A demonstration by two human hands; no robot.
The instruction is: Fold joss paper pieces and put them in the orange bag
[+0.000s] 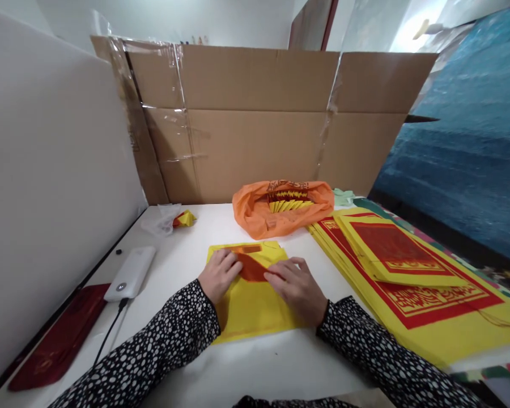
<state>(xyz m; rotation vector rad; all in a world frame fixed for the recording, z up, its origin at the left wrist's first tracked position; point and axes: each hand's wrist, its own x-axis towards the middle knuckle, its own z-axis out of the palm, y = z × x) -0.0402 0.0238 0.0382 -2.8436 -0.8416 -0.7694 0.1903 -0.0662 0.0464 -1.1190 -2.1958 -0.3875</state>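
Note:
A partly folded red-and-yellow paper sheet (251, 268) is between my hands, its red printed face turned up. My left hand (221, 273) grips its left side with bent fingers. On the right side, my right hand (295, 286) pinches the paper's edge between thumb and fingers. Beneath both hands lies a yellow paper stack (255, 314), flat on the white table (238, 368). The undersides of the fingers and part of the fold are hidden.
An orange plastic bag (255, 218) with folded yellow-red papers stands behind. Large printed paper stacks (442, 345) lie right. At left are a white power bank (131, 272) with a cable, a dark red pouch (63, 340) and a small folded paper piece (186, 219). Cardboard (255, 136) walls the back.

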